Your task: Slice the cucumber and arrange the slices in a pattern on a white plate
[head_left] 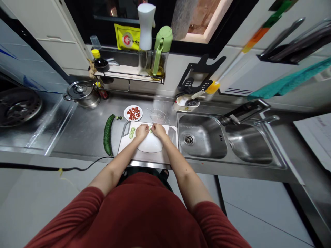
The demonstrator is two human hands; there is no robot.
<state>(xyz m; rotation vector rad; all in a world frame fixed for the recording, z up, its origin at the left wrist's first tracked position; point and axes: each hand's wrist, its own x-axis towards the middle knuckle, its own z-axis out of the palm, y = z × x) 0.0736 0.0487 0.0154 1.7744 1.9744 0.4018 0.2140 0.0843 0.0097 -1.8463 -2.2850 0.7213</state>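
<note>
My left hand [142, 131] and my right hand [158, 131] meet over the cutting board [124, 145], their fingers pinched together. Between the fingertips shows a small pale green cucumber slice [150, 130], partly hidden by the hands. Just below them lies a smooth white dish-like shape [150, 144], whose exact kind I cannot make out. Several overlapping cucumber slices [132, 132] rest on the board left of my left hand. A long dark green cucumber [108, 134] lies on the steel counter beside the board, with small cut ends [119, 117] near its top.
Behind the board stand a white plate [133, 113] of chopped red pieces and a clear dish [157, 116]. A double sink [204, 136] is at the right. A lidded pot [82, 93] stands at the left, under a shelf [126, 73] with bottles.
</note>
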